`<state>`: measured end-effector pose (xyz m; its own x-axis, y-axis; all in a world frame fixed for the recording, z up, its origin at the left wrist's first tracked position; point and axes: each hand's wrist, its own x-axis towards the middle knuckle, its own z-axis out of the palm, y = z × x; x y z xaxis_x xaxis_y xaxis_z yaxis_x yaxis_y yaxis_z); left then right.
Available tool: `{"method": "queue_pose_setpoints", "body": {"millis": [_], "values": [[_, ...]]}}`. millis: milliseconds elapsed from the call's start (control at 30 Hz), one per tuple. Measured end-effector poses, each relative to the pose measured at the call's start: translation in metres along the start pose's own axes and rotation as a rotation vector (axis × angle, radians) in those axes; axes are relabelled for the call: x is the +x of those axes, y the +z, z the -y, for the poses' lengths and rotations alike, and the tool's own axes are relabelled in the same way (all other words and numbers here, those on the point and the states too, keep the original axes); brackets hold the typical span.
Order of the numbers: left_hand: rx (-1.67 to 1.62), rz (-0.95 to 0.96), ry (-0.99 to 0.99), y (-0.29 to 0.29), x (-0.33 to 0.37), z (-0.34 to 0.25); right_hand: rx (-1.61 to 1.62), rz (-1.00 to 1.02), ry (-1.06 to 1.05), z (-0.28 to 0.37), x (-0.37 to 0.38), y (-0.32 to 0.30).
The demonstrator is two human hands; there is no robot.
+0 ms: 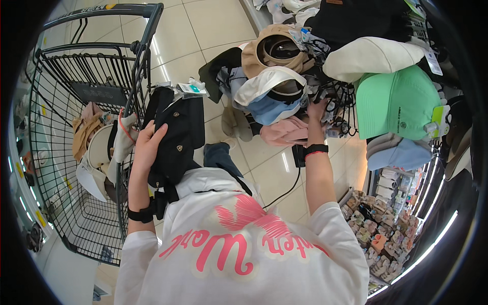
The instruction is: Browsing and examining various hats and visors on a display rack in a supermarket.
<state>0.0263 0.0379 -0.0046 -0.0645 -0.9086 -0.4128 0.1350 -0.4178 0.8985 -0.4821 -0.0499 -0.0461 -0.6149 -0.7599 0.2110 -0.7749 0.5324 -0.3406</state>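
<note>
My left hand (147, 145) is closed around black cloth hats (175, 132) with small gold emblems, held beside the shopping cart's edge. A white tag (192, 89) sticks out at their top. My right hand (316, 109) reaches into the hat rack, against its black wire hooks (345, 109); its fingertips are lost among dark shapes. Next to that hand hang a pink hat (284, 132), a white and blue hat (272, 96) and a tan hat (277, 51). On its other side are a green cap (399, 104) and a cream hat (373, 57).
A black wire shopping cart (56, 188) stands at my left with tan and white hats (99, 147) inside. Light blue caps (401, 154) hang below the green one. A shelf of small packed goods (376, 234) is at lower right. A black cable (287, 192) runs from my right side.
</note>
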Motion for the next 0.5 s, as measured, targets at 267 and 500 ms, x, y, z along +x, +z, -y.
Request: {"method": "queue_pose_setpoints", "body": {"millis": [267, 500], "values": [[0.033, 0.102, 0.018, 0.007, 0.008, -0.005, 0.412, 0.199, 0.212, -0.017, -0.004, -0.007], [0.065, 0.059, 0.055, 0.005, 0.005, -0.016, 0.429, 0.336, 0.196, -0.001, -0.041, -0.057]]}}
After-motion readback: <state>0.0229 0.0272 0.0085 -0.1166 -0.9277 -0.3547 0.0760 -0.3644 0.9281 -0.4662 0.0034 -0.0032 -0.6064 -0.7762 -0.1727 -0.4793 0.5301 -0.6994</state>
